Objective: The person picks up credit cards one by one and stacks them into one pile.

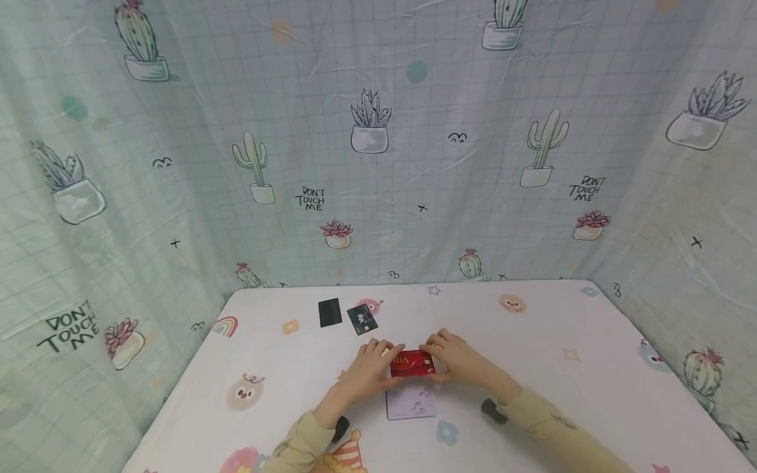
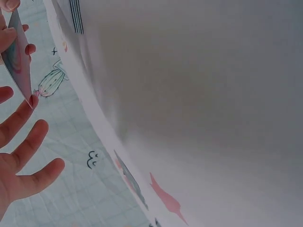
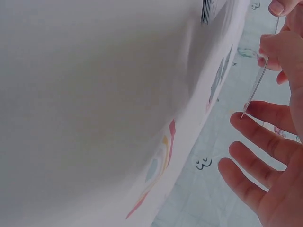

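Nearest the camera are the left sleeve and the right sleeve. A left fitting and a right fitting, both dark, show beside the wrists. The red card, marked VIP, is located between the left hand and the right hand. Each hand pinches one short end: thumb at the near corner, finger at the far corner. In both wrist views the card is held clear of the desk, with several free fingers spread apart. In the head view its lettering is inverted.

The purple card lies flat on the desk, on the near side of the hands; the red card adjoins its far edge in this view. The printed black card lies beyond the left hand, turned at an angle. The plain black card lies farther left, near it but not touching. A curtain printed with potted plants stands beyond the hands.
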`<state>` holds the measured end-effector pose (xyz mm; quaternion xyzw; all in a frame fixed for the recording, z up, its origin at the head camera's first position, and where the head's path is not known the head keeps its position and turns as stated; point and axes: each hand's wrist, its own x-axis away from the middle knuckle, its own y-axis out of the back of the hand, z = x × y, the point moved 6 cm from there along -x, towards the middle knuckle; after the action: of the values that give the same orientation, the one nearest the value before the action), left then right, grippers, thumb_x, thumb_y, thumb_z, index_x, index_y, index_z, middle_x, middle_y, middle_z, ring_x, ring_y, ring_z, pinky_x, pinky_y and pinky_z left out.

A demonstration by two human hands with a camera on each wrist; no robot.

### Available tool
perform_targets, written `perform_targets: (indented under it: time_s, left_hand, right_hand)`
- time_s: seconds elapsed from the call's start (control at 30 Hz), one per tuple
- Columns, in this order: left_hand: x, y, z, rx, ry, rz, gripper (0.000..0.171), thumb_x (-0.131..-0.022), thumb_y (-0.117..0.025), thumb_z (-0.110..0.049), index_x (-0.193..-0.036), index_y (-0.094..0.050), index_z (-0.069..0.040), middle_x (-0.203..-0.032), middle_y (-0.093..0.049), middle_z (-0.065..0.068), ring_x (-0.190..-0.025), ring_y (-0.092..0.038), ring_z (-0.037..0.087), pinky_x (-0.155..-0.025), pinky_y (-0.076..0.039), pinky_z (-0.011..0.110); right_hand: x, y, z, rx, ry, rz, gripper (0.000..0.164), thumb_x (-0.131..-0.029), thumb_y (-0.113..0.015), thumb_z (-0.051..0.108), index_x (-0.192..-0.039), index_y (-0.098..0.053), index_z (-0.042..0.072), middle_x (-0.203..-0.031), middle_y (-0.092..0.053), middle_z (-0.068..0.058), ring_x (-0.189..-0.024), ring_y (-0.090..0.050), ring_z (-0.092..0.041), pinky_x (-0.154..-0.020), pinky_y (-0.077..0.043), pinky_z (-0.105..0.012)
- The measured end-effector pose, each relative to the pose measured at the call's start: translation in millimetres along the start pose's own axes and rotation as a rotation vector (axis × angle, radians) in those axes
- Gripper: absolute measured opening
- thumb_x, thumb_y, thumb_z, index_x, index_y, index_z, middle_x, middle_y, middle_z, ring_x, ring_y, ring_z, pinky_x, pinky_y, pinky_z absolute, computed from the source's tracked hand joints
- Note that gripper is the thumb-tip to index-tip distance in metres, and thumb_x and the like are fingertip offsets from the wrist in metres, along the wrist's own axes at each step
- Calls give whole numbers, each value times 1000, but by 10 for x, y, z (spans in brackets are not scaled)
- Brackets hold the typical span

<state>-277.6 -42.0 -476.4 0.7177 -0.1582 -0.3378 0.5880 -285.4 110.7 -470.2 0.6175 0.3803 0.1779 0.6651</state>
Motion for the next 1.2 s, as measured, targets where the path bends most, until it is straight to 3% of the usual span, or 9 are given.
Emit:
perform_targets:
  time_s: [0.17, 0.43, 0.73, 1.2]
  left_hand:
    - [53, 9, -25, -34, 9, 23, 62, -76, -64, -45, -126, -48, -13, -109, -54, 1, -100, -45, 18, -89, -40, 39]
    - [121, 39, -109, -184, -19, 31, 57, -73, -62, -52, -115, -57, -13, -102, -51, 1, -97, -44, 19, -86, -39, 38]
    - [214, 24, -128, -221, -17, 16, 56, -71, -62, -55, -111, -59, -17, -100, -52, 0, -96, -44, 18, -85, -39, 41]
    - [350, -18, -189, -207, -25, 94, 59, -73, -59, -59, -114, -58, -16, -102, -52, -1, -98, -43, 17, -88, -37, 43]
  right_hand:
    - [30, 1, 54, -9, 19, 0, 55, -69, -68, 47, -112, -59, 13, -100, -57, 3, -92, -47, -12, -79, -45, -28]
    - [49, 25, 125, -10, 21, 9, 55, -68, -68, 50, -111, -58, 16, -98, -55, 4, -93, -44, -13, -82, -43, -31]
    - [90, 18, 207, -25, 40, -33, 53, -67, -69, 48, -108, -59, 16, -97, -54, 4, -93, -43, -12, -84, -41, -36]
    - [161, -73, 301, -70, -29, 127, 56, -71, -65, 50, -115, -57, 17, -104, -54, 4, -101, -44, -15, -90, -41, -42]
